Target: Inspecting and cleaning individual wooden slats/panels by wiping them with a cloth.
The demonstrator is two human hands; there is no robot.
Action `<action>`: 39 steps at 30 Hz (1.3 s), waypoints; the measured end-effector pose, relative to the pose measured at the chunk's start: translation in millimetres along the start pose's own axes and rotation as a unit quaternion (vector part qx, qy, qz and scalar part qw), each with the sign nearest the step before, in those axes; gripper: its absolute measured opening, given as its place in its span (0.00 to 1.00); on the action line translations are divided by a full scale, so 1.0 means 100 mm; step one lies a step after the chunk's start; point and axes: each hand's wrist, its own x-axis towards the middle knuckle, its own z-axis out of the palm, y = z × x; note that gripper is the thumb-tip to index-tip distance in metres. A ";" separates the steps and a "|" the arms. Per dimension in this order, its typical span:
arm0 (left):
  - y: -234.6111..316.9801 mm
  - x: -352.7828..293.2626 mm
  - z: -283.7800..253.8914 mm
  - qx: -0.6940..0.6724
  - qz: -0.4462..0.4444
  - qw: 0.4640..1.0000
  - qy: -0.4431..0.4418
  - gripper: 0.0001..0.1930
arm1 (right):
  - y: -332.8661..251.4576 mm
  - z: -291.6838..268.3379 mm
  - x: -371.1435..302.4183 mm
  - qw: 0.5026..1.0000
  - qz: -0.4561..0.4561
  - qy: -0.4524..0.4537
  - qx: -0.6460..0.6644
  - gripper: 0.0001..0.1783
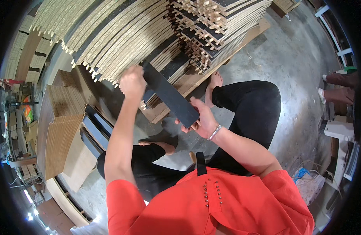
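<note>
A narrow black board [170, 96] lies slantwise between my hands, its far end by the stacked panels. My right hand [205, 119] grips the near end, with fingers beneath and thumb along the edge. Beside the far end is my left hand [133, 81], its fingers curled closed and slightly blurred; whatever they hold is hidden. Just beyond rises a large stack of chipboard panels [121, 43] with dark faces and pale wooden dowels along the edges. More dowelled pieces [200, 35] form a pile to its right.
A wooden pallet [180, 88] supports the stack. Brown curved panels [63, 129] and dark boards [95, 121] stand at left. My bare feet [214, 83] rest on the concrete floor [297, 66]. Another person's legs [341, 88] and a white machine [339, 129] are at right.
</note>
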 end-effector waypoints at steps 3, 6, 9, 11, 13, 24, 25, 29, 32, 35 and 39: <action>0.73 -0.36 -0.32 -0.128 0.129 0.983 -0.031 0.02 | -0.09 0.10 -0.05 0.993 -0.015 0.069 0.091 0.33; 1.15 -0.63 -0.69 -0.294 0.154 0.940 -0.078 0.01 | -0.08 -0.02 0.01 0.989 -0.026 0.066 0.127 0.38; 0.89 -0.48 -0.56 -0.179 0.116 0.976 -0.054 0.01 | -0.04 -0.06 0.04 0.989 -0.036 0.037 0.139 0.40; 0.72 -0.35 -0.47 -0.200 -0.089 0.972 -0.079 0.03 | -0.09 0.04 -0.05 0.993 -0.039 0.013 0.110 0.39; 0.92 -0.50 -0.54 -0.148 0.079 0.980 -0.112 0.01 | -0.12 -0.02 0.01 0.993 -0.050 0.009 0.105 0.38; 0.81 -0.64 -0.69 -0.450 -0.239 0.850 -0.134 0.05 | -0.17 0.00 -0.06 0.994 -0.109 -0.026 -0.016 0.24; 0.81 -0.71 -0.64 -0.467 -0.264 0.833 -0.137 0.05 | -0.16 0.01 -0.05 0.994 -0.107 -0.028 -0.016 0.24; 0.95 -0.72 -0.65 -0.405 -0.194 0.889 -0.092 0.05 | -0.15 0.02 -0.02 0.994 -0.102 -0.024 -0.031 0.24; 1.12 -0.70 -0.75 -0.314 -0.062 0.945 -0.066 0.03 | -0.17 0.00 -0.02 0.995 -0.092 -0.020 0.013 0.25; 0.98 -0.61 -0.68 -0.223 0.034 0.974 -0.017 0.03 | -0.14 -0.01 0.01 0.996 -0.085 0.003 -0.005 0.29; 1.01 -0.60 -0.58 -0.219 0.112 0.969 0.009 0.02 | -0.11 -0.05 0.05 0.997 -0.067 -0.021 -0.018 0.28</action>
